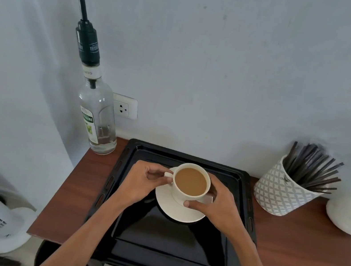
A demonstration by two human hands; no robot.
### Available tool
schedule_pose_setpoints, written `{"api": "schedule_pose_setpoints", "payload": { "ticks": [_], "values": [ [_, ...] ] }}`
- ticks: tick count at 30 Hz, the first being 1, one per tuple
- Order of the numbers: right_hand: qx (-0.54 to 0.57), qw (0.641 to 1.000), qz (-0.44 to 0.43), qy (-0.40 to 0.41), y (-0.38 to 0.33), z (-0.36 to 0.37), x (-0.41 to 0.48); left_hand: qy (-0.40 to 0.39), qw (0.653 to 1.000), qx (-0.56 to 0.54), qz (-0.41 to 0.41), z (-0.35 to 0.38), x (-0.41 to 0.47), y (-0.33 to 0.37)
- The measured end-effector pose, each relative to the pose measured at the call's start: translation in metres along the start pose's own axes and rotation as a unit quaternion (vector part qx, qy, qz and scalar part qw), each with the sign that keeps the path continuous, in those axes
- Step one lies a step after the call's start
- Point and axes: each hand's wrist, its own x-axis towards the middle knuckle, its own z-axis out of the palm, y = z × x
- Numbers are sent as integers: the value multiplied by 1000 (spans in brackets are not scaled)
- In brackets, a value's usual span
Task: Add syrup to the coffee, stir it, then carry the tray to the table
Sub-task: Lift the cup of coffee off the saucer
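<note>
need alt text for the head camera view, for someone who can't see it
Two bare hands, left hand and right hand, hold a white cup of milky coffee on a white saucer in a black metal tray on a brown wooden counter. A clear glass syrup bottle with a black pump stands left; a patterned white pot of dark stir sticks stands right.
</note>
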Motion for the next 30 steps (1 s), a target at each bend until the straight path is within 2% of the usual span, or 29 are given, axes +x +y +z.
{"api": "schedule_pose_setpoints", "payload": {
  "ticks": [6,16,23,30],
  "values": [
    [5,1000,-20,-4,-5,4,7,37,999,-24,-9,0,-5,3],
    [-5,997,-66,-29,-47,14,24,94,993,-41,49,-32,-18,25],
    [-2,994,-99,-37,-93,32,38,139,985,-96,34,-72,-26,47],
    [0,990,-131,-49,-140,54,52,147,982,-119,20,-119,-32,73]
  ]
}}
